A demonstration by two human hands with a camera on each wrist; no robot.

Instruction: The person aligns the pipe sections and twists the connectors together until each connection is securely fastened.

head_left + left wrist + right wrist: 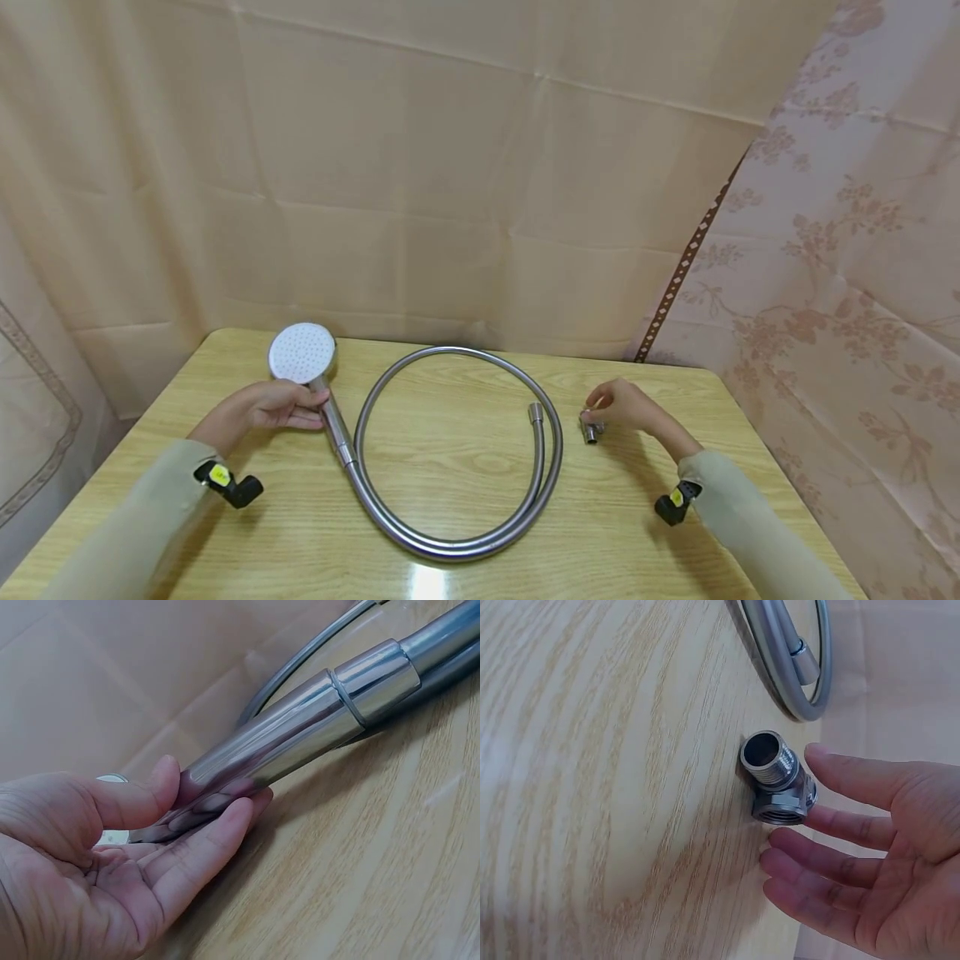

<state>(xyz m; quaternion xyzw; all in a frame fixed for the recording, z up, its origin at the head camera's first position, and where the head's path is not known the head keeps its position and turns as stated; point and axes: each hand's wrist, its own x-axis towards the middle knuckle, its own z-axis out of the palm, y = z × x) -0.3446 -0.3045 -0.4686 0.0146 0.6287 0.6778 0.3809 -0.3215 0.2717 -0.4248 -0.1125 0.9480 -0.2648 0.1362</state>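
Chrome-handled shower head (302, 353): handle (335, 423) held between thumb and fingers of the left hand (281, 405). Metal hose (450, 550) extends from it, looped on the table (450, 442) between both hands. Right hand (626, 405): thumb and fingers parted around a threaded fitting (776, 784); firm contact cannot be told.

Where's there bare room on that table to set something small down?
The table has good bare patches: one inside the loop of the metal hose, left of its free end; another between that loop and the right wrist camera. It's crowded at the shower head, where the left grip holds the handle, and at the metal fitting, beside the right grip.
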